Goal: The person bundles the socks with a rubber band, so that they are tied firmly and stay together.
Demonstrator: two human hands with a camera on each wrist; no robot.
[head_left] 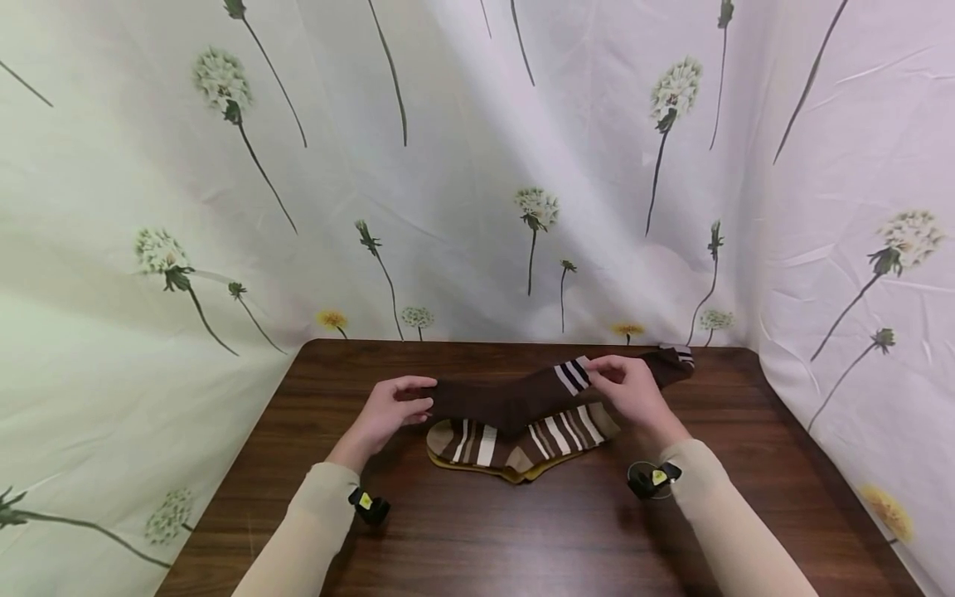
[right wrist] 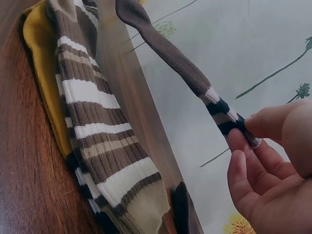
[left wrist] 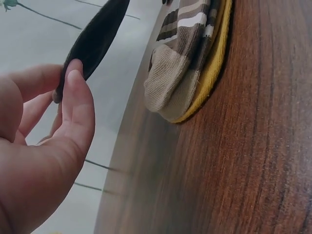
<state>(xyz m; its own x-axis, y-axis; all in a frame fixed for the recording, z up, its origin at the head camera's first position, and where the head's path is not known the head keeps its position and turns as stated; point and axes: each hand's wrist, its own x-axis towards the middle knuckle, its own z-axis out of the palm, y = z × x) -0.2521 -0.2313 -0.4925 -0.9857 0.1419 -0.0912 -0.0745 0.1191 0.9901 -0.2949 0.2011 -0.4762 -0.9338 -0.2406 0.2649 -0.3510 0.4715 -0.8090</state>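
A dark brown sock [head_left: 507, 401] with a black-and-white striped cuff is stretched between both hands, raised above the table. My left hand [head_left: 388, 410] pinches its toe end between thumb and fingers. At the cuff, my right hand [head_left: 627, 385] pinches the striped edge. Just below lies a stack of socks: a brown, white and tan striped sock [head_left: 555, 435] on top, with a mustard yellow sock [left wrist: 219, 61] under it. The held sock overlaps the stack's far edge in the head view.
Another dark brown sock [head_left: 667, 365] with a striped cuff lies at the table's back right, partly behind the right hand. The wooden table [head_left: 507, 539] meets a white dandelion-print cloth [head_left: 462, 207] at its back and sides.
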